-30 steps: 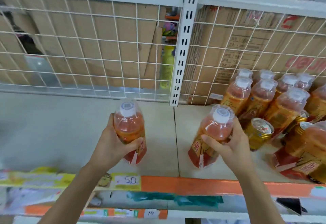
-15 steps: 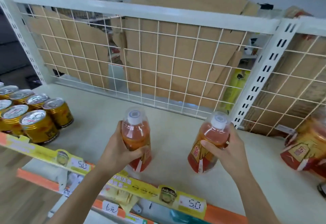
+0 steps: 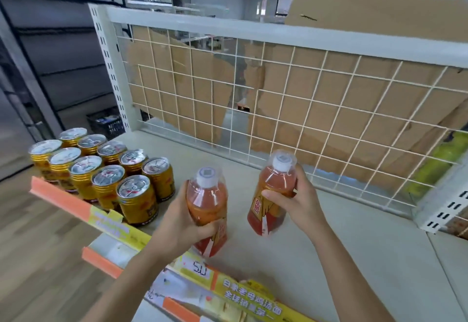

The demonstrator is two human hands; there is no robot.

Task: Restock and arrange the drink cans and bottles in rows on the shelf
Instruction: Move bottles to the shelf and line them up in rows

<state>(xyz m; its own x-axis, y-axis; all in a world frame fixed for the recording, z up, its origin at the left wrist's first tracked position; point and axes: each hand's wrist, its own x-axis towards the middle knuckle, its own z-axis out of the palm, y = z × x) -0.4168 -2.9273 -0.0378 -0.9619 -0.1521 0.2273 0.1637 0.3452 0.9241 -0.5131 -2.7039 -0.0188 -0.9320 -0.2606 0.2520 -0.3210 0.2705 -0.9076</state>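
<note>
We hold two bottles, one in each hand, both over the shelf (image 3: 354, 258). Our left hand (image 3: 179, 223) wraps its fingers round the middle of the left bottle (image 3: 206, 195). Our right hand (image 3: 298, 205) grips the right bottle (image 3: 277, 182) high up, thumb across its shoulder. Both bottles stand nearly upright, caps tipped a little toward 12 o'clock. We cannot tell whether their bases touch the shelf or hang just above it.

The relation that matters is with the cans (image 3: 101, 172). They stand packed in rows at 9 o'clock of the left bottle, near it but apart. So the left hand is the nearer one to that block, and the right bottle sits at about 2 o'clock of the left one, closer to the wire back (image 3: 316, 109).

Bare shelf runs from the bottles toward 12 o'clock and 3 o'clock. We judge the bottles should start a row just beside the cans, the left one going down first, its long axis kept vertical so it does not knock the nearest can.
</note>
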